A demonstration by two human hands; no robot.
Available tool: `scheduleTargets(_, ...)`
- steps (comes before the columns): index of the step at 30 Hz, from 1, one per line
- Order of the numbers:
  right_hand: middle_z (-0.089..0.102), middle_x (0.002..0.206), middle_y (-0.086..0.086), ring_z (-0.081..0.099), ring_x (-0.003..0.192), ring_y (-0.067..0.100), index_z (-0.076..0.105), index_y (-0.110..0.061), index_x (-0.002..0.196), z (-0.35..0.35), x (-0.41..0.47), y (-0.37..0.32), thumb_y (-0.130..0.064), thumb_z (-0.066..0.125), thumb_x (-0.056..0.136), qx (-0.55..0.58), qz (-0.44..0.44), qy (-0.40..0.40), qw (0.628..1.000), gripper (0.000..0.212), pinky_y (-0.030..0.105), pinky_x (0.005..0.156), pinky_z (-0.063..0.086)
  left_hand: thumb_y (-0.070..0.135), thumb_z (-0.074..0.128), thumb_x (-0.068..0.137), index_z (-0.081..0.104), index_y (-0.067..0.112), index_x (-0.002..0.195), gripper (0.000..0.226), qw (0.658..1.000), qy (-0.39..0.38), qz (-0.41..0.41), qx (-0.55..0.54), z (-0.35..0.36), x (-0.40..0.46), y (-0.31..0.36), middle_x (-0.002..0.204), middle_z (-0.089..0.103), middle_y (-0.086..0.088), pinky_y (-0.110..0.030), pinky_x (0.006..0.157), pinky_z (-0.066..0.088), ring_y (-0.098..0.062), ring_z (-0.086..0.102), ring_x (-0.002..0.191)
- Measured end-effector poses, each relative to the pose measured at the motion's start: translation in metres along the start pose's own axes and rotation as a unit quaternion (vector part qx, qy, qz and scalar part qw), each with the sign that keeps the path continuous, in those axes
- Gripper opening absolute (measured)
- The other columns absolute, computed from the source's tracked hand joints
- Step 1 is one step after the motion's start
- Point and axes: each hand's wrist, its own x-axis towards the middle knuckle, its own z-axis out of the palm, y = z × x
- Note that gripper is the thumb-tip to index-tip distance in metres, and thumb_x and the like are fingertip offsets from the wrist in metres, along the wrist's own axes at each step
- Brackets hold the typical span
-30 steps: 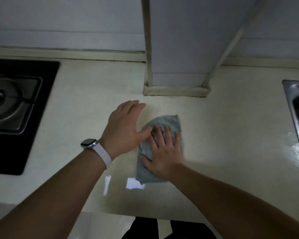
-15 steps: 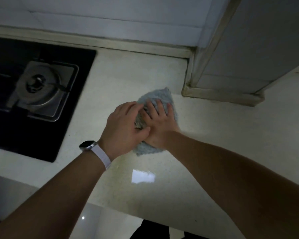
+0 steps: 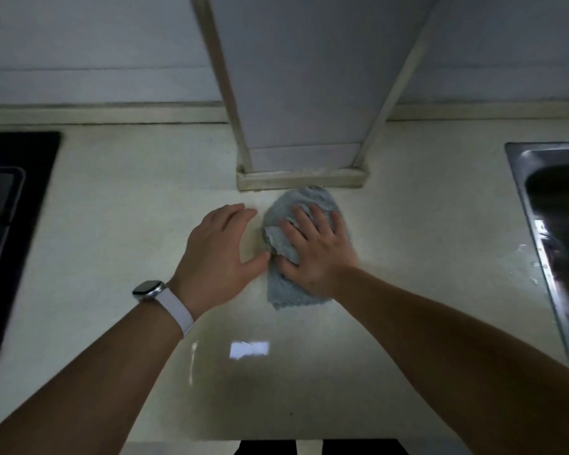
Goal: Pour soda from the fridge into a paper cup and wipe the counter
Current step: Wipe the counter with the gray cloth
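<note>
Pale counter (image 3: 424, 224) between black hob (image 3: 17, 244) and steel sink (image 3: 546, 244).

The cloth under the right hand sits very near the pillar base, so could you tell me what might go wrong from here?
1. The cloth may catch on the pillar base, leaving that seam unwiped.
2. Wiping right could push water toward the sink rim, where droplets already glisten.
3. The left hand, flat on the counter, may smear the wiped area.

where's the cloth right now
In the head view the cloth lies flat on the counter near the middle, under the right hand, just in front of the pillar's base, with the left hand beside it.
</note>
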Motion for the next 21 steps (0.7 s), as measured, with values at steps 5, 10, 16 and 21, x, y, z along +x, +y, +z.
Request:
scheduleTargets(5, 0.001, 0.163, 0.000, -0.007, 0.149, 0.025, 0.008, -0.034, 0.153, -0.006, -0.045, 0.079, -0.072, 0.009, 0.091, 0.010, 0.083, -0.009, 0.996, 0.073, 0.051, 0.118, -0.007, 0.066, 0.040, 0.073, 0.043, 0.020, 0.142, 0.083, 0.999, -0.037, 0.023, 0.002, 0.025, 0.014, 0.045, 0.149, 0.039, -0.001, -0.039, 0.109, 0.028, -0.021, 0.030, 0.138)
scheduleTargets(10, -0.002, 0.163, 0.000, -0.010, 0.149, 0.024, 0.004, -0.034, 0.153, -0.010, -0.085, 0.135, -0.072, 0.005, 0.090, 0.019, 0.131, -0.023, 0.991, 0.074, 0.051, 0.118, -0.005, 0.067, 0.035, 0.074, 0.040, 0.021, 0.145, 0.085, 0.997, -0.067, 0.039, -0.004, 0.041, 0.023, 0.084, 0.151, 0.036, 0.001, -0.036, 0.111, 0.024, -0.018, 0.026, 0.140)
scheduleTargets(16, -0.002, 0.163, 0.001, -0.008, 0.149, 0.026, 0.006, -0.032, 0.153, -0.021, -0.090, 0.142, -0.072, 0.009, 0.090, 0.046, 0.118, -0.048, 0.991, 0.075, 0.051, 0.118, -0.005, 0.052, 0.053, 0.088, 0.037, 0.021, 0.147, 0.068, 0.994, -0.085, 0.066, 0.020, 0.052, 0.027, 0.116, 0.153, 0.033, 0.001, -0.034, 0.113, 0.023, -0.018, 0.024, 0.142)
scheduleTargets(21, 0.030, 0.154, 0.001, 0.025, 0.142, 0.022, 0.032, -0.023, 0.145, -0.052, -0.104, 0.171, -0.053, 0.037, 0.096, 0.139, 0.105, 0.016, 0.985, 0.058, 0.040, 0.117, 0.021, 0.040, 0.055, 0.093, 0.047, 0.020, 0.140, 0.051, 0.991, -0.098, 0.091, -0.004, 0.064, 0.038, 0.138, 0.143, 0.047, 0.002, -0.034, 0.105, 0.039, -0.018, 0.044, 0.128)
